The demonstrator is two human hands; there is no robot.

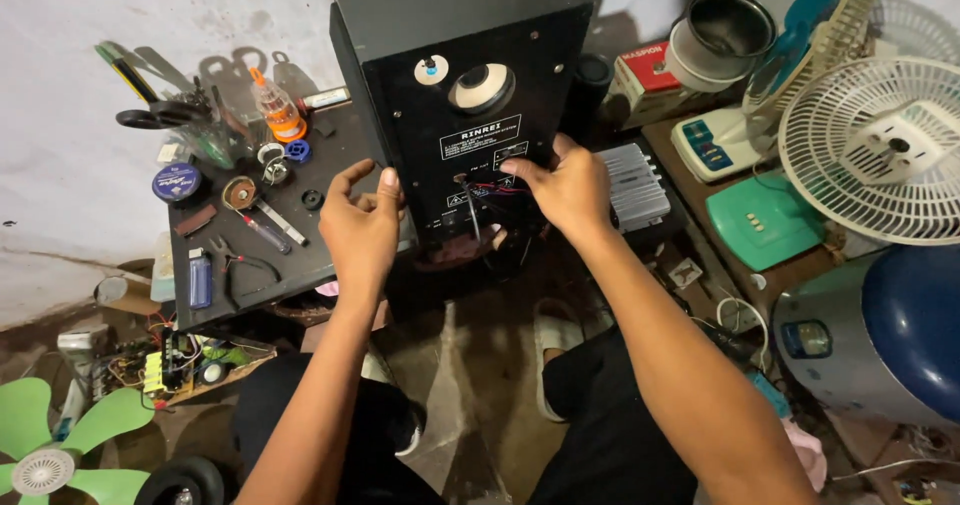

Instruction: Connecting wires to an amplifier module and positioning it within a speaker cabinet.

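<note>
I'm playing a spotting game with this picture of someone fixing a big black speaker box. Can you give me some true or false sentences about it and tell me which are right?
1. Both hands, the left hand and the right hand, are at the tall black speaker box. True.
2. The right hand's fingers touch the red and dark wires on the box's back panel. True.
3. The white round fan grille is on the left side. False: it is on the right.
4. The left hand holds the small blue lighter. False: the lighter lies on the dark table, and the hand is bare.
5. A green plastic fan blade lies at the lower left. True.
</note>
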